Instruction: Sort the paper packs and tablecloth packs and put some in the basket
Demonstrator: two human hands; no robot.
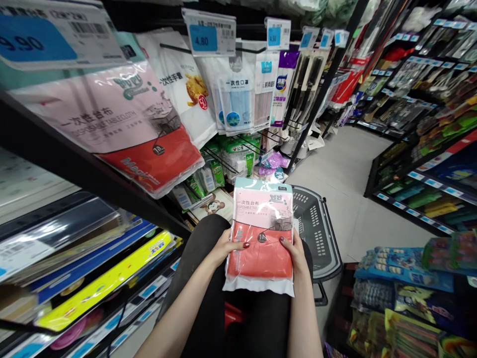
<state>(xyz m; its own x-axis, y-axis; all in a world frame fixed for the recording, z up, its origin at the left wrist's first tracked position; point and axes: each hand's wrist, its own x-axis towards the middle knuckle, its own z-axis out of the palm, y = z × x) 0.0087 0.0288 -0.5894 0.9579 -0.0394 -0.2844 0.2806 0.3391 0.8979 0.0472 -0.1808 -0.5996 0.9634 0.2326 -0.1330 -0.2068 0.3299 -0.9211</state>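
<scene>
A pack of disposable tablecloth (263,253), pink and red with a pale green top strip, is held upright above my lap, its printed front facing me. My left hand (223,247) grips its left edge, thumb lying on the front and fingers behind. On the opposite edge my right hand (295,248) has the same kind of hold. The fingers behind the pack are hidden. Similar tablecloth packs (122,124) hang from the rack at the upper left. A dark grey shopping basket (330,243) rests on the floor just beyond my right knee, partly covered by the pack.
Glove packs (182,84) and face mask packs (234,94) hang along the left rack under price tags (210,32). A black rack post (324,74) slants across. Grey floor (354,184) runs down the aisle. Bagged snacks (410,293) fill a display at the lower right.
</scene>
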